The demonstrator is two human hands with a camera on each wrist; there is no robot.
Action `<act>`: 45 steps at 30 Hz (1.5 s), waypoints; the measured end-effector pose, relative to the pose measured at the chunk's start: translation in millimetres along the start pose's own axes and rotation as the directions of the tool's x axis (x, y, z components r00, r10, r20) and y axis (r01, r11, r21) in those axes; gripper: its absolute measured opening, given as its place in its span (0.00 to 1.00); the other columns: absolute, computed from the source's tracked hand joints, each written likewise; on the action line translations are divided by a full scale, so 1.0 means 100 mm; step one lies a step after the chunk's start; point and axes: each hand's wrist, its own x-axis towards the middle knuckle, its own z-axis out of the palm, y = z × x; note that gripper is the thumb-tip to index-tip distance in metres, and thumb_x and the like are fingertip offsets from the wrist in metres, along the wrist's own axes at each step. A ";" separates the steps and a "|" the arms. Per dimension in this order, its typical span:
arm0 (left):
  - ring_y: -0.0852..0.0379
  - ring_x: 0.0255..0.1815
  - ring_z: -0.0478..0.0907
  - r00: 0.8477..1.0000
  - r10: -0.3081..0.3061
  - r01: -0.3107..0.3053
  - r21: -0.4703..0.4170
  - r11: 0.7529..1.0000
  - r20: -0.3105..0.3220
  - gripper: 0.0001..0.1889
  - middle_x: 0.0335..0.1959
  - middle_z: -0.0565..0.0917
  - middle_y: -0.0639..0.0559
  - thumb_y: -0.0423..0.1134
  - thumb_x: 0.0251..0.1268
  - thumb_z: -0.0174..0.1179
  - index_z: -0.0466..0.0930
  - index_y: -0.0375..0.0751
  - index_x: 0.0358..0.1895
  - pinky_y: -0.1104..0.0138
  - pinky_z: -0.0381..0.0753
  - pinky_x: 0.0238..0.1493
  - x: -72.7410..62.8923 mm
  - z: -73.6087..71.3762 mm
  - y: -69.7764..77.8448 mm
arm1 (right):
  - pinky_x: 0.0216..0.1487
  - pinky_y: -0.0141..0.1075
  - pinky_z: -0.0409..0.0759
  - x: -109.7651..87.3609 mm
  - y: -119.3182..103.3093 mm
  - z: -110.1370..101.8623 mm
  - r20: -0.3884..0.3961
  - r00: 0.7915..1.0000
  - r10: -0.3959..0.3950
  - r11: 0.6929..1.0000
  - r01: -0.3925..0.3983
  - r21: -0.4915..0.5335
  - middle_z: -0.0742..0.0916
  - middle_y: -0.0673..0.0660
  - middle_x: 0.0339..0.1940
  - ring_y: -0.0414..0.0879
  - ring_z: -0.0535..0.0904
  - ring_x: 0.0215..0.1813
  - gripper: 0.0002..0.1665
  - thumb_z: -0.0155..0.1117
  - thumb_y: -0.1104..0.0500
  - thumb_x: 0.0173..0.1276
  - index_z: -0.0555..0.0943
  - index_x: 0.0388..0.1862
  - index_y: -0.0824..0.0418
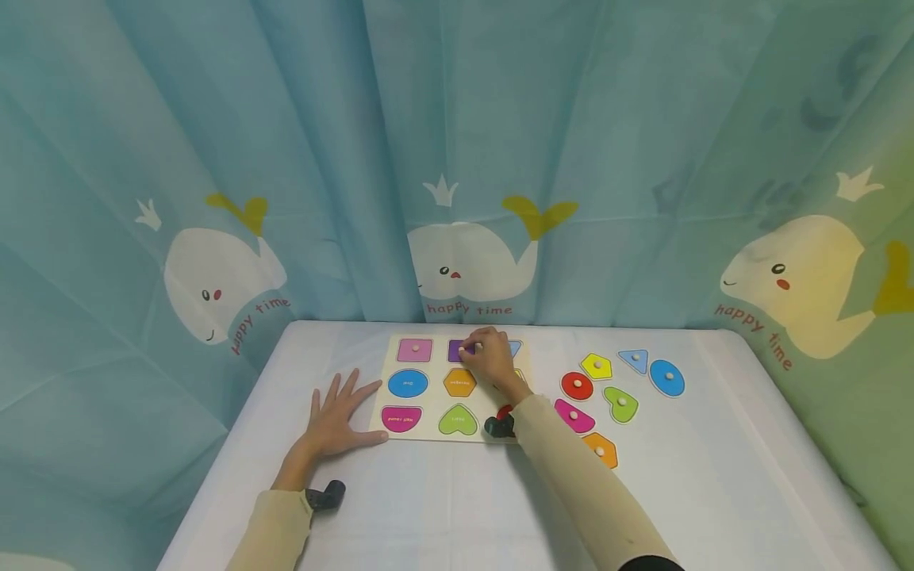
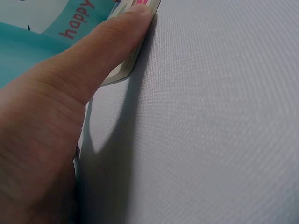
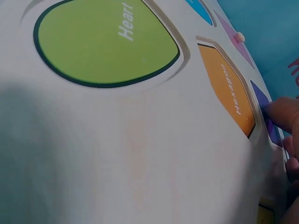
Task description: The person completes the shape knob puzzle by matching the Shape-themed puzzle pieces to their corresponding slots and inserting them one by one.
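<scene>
A cream shape puzzle board (image 1: pixel 432 396) lies on the white table, with printed recesses such as the green heart (image 3: pixel 103 42) and the orange hexagon (image 3: pixel 229 88). At its top middle recess my right hand (image 1: pixel 493 365) pinches a purple puzzle piece (image 1: pixel 455 349), which lies at the recess; its knob is largely covered by the fingers. A pink puzzle piece (image 1: pixel 416 350) with a white knob sits in the top left recess. My left hand (image 1: pixel 334 424) is spread flat at the board's left side, its thumb (image 2: pixel 112 39) pressing on the lower left corner.
Right of the board lie several loose knobbed pieces: a yellow pentagon (image 1: pixel 597 366), blue triangle (image 1: pixel 634 361), blue oval (image 1: pixel 667 378), red circle (image 1: pixel 577 386), green heart piece (image 1: pixel 621 404), magenta piece (image 1: pixel 574 416) and orange hexagon piece (image 1: pixel 600 450). A whale-print curtain (image 1: pixel 471 119) hangs behind.
</scene>
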 end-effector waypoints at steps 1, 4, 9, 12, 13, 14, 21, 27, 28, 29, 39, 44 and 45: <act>0.27 0.82 0.34 1.000 0.000 0.000 -0.001 1.000 0.000 0.54 0.84 0.48 0.36 0.68 0.47 0.73 0.65 0.51 0.79 0.28 0.25 0.72 0.00 0.00 0.00 | 0.67 0.51 0.69 0.00 0.00 -0.01 0.015 1.000 0.004 1.000 -0.004 0.006 0.84 0.58 0.54 0.56 0.73 0.61 0.07 0.74 0.57 0.66 0.92 0.38 0.59; 0.27 0.82 0.34 1.000 0.001 -0.001 0.005 1.000 0.003 0.54 0.84 0.48 0.36 0.69 0.48 0.72 0.64 0.51 0.79 0.29 0.25 0.72 -0.01 0.01 0.00 | 0.68 0.51 0.69 0.01 0.01 -0.07 0.080 0.997 0.012 1.000 -0.014 0.024 0.84 0.58 0.54 0.57 0.73 0.61 0.08 0.72 0.56 0.68 0.91 0.41 0.59; 0.27 0.82 0.34 1.000 0.005 -0.005 0.014 1.000 0.002 0.54 0.84 0.48 0.36 0.69 0.48 0.72 0.64 0.52 0.79 0.28 0.25 0.72 -0.02 0.02 0.01 | 0.66 0.52 0.74 0.02 0.02 -0.23 0.192 0.981 -0.001 0.998 -0.010 0.057 0.85 0.57 0.58 0.57 0.77 0.59 0.15 0.71 0.55 0.71 0.88 0.53 0.58; 0.28 0.82 0.34 1.000 0.001 -0.001 0.015 1.000 0.001 0.54 0.84 0.48 0.37 0.70 0.47 0.72 0.64 0.52 0.79 0.29 0.25 0.73 -0.02 0.03 0.01 | 0.61 0.50 0.79 0.01 0.01 -0.33 0.229 0.973 -0.016 0.997 -0.001 0.074 0.85 0.56 0.60 0.56 0.80 0.57 0.19 0.72 0.53 0.71 0.87 0.57 0.58; 0.28 0.82 0.34 1.000 0.001 -0.001 0.014 1.000 0.001 0.54 0.84 0.48 0.37 0.70 0.47 0.72 0.64 0.52 0.79 0.29 0.25 0.73 -0.01 0.03 0.01 | 0.59 0.49 0.81 0.01 0.01 -0.36 0.239 0.971 -0.018 0.997 0.000 0.076 0.85 0.56 0.60 0.55 0.80 0.56 0.19 0.72 0.53 0.70 0.86 0.57 0.57; 0.28 0.82 0.34 1.000 0.005 -0.005 0.017 1.000 -0.003 0.54 0.84 0.48 0.37 0.70 0.47 0.72 0.64 0.52 0.79 0.29 0.26 0.73 -0.02 0.03 0.01 | 0.58 0.48 0.82 0.01 0.01 -0.39 0.250 0.968 -0.024 0.997 0.004 0.078 0.85 0.56 0.59 0.55 0.81 0.55 0.20 0.72 0.53 0.70 0.86 0.58 0.57; 0.28 0.82 0.35 1.000 0.004 -0.004 0.010 1.000 -0.001 0.54 0.84 0.49 0.37 0.69 0.47 0.72 0.65 0.52 0.79 0.29 0.26 0.73 -0.03 0.04 0.03 | 0.58 0.48 0.83 -0.04 0.03 -0.66 0.306 0.951 -0.043 0.998 0.028 0.054 0.87 0.56 0.52 0.55 0.83 0.55 0.18 0.70 0.54 0.71 0.85 0.58 0.57; 0.27 0.82 0.34 1.000 -0.004 0.004 0.022 1.000 0.010 0.54 0.84 0.48 0.36 0.69 0.48 0.71 0.64 0.51 0.79 0.28 0.26 0.73 -0.01 0.01 0.06 | 0.56 0.48 0.84 -0.10 0.10 -0.94 0.310 0.943 -0.117 0.992 0.099 0.073 0.89 0.58 0.49 0.55 0.84 0.51 0.20 0.70 0.56 0.72 0.84 0.60 0.62; 0.27 0.82 0.34 1.000 -0.009 0.009 0.019 1.000 0.015 0.54 0.84 0.48 0.36 0.69 0.48 0.71 0.63 0.51 0.79 0.29 0.26 0.73 -0.01 0.01 0.06 | 0.56 0.47 0.84 -0.11 0.12 -0.99 0.309 0.942 -0.130 0.991 0.112 0.076 0.89 0.58 0.50 0.55 0.84 0.51 0.21 0.70 0.56 0.72 0.83 0.60 0.62; 0.27 0.82 0.33 1.000 -0.014 0.014 0.012 1.000 0.022 0.54 0.84 0.48 0.36 0.69 0.48 0.71 0.63 0.51 0.80 0.29 0.25 0.73 -0.01 0.00 0.06 | 0.56 0.48 0.84 -0.12 0.14 -1.03 0.304 0.942 -0.145 0.989 0.127 0.078 0.89 0.59 0.50 0.55 0.84 0.51 0.21 0.70 0.57 0.72 0.83 0.61 0.63; 0.25 0.81 0.35 1.000 0.000 0.000 -0.005 1.000 0.004 0.54 0.83 0.50 0.33 0.69 0.46 0.72 0.65 0.49 0.78 0.27 0.27 0.72 0.00 -0.02 0.02 | 0.53 0.50 0.85 -0.29 0.34 -1.48 0.208 0.965 -0.157 0.987 0.147 0.062 0.88 0.61 0.52 0.56 0.85 0.51 0.23 0.71 0.56 0.71 0.82 0.63 0.59; 0.27 0.82 0.34 1.000 -0.019 0.019 0.012 1.000 0.020 0.54 0.84 0.49 0.35 0.68 0.48 0.73 0.64 0.51 0.79 0.28 0.26 0.73 0.01 -0.03 0.02 | 0.52 0.50 0.86 -0.39 0.45 -1.72 0.166 0.977 -0.133 0.991 0.127 0.048 0.86 0.64 0.57 0.59 0.84 0.53 0.26 0.71 0.55 0.72 0.79 0.67 0.59; 0.27 0.82 0.34 1.000 -0.019 0.019 0.015 1.000 0.022 0.54 0.84 0.49 0.35 0.68 0.48 0.73 0.64 0.51 0.79 0.28 0.26 0.73 0.01 -0.03 0.03 | 0.52 0.51 0.86 -0.41 0.47 -1.77 0.158 0.979 -0.127 0.992 0.122 0.046 0.86 0.64 0.57 0.59 0.84 0.53 0.27 0.70 0.55 0.72 0.79 0.67 0.59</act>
